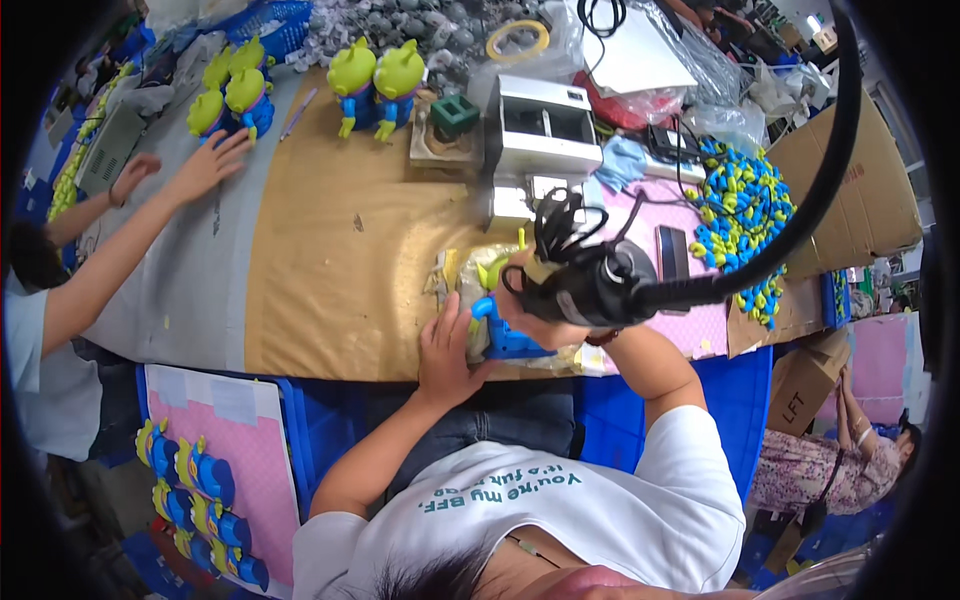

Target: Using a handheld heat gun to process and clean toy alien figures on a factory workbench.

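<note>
A blue and yellow-green toy figure lies at the table's near edge, against a plastic-wrapped pad. My left hand rests along the left side of the toy and pad, fingers stretched out and thumb apart. Over the toy's upper part, my right hand has its fingers curled. Whatever those fingers grip is hidden behind the black head of a gooseneck fixture. Much of the toy's green part is also covered.
Two finished-looking toys stand at the back beside a green block and a white machine. At right lie a phone and heaped small parts. A co-worker's hand reaches toward more toys. Several toys lie on a pink board.
</note>
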